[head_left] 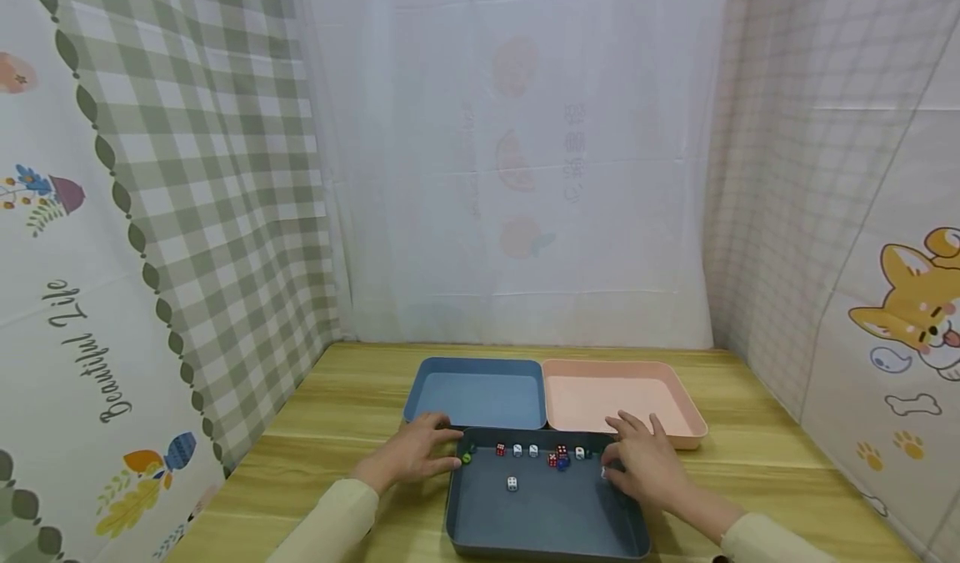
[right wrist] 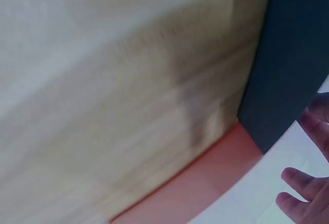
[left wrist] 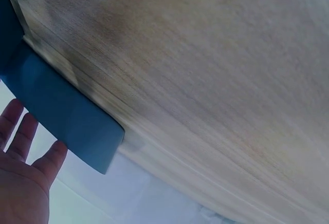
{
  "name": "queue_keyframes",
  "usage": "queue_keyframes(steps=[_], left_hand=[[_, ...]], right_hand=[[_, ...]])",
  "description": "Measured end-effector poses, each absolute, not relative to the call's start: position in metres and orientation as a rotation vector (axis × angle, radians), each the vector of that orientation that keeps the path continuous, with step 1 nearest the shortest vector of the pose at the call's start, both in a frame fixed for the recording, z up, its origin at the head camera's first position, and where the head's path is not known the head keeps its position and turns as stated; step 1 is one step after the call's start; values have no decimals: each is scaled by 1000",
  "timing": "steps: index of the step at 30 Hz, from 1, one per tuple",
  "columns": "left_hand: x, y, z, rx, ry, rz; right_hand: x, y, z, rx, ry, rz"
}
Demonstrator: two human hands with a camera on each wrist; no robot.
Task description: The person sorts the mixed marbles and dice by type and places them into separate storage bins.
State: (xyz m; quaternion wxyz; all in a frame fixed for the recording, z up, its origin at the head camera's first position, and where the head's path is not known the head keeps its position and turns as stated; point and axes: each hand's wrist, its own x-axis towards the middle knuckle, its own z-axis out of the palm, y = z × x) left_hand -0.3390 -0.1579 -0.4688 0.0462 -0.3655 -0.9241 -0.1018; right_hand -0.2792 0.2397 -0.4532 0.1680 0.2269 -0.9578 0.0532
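A dark grey tray [head_left: 547,521] holds several small dice. Along its far side lie a green die [head_left: 467,458], a red die [head_left: 500,449], white dice [head_left: 533,450] and a blue die [head_left: 562,464] touching red ones. One white die [head_left: 512,484] lies apart, nearer the middle. My left hand [head_left: 412,454] rests at the tray's left rim, fingers extended, beside the green die. Inside the right edge, my right hand [head_left: 645,463] pinches a white die [head_left: 604,473] between thumb and index finger, the other fingers spread. Both wrist views hide the dice behind tray walls.
Behind the grey tray stand a blue tray [head_left: 480,392] on the left and a pink tray [head_left: 615,392] on the right, side by side. All three are on a wood-grain table [head_left: 345,413]. Cloth curtains [head_left: 517,296] enclose the back and sides.
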Motion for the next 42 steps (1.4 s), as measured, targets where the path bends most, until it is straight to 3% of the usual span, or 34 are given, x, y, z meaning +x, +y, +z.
queue_keyframes(steps=[28, 42], left_hand=[[-339, -158, -471, -1106, -2815, -310], [-341, -157, -471, -1091, -2839, -271]], right_hand=[[-359, 292, -437, 401, -2803, 352], [-385, 276, -443, 344, -2903, 400]])
